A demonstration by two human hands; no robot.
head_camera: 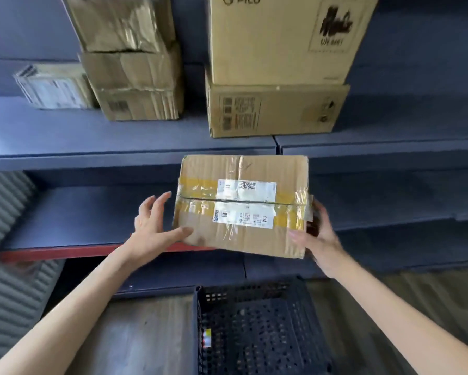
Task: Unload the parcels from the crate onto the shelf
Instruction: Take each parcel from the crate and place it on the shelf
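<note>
Two hands are carrying one taped cardboard parcel (241, 205) above the dark crate (257, 328), level with the lower shelf (73, 212). Your left hand (154, 226) is pressing its left side, fingers spread, thumb on top. Your right hand (319, 234) is gripping its right end. Other boxes (276, 66) are sitting on the upper shelf.

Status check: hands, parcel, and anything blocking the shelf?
Left hand and right hand grip taped brown cardboard parcel. Parcel above dark perforated plastic crate, not yet shelved. Lower blue shelf unobstructed.
</note>
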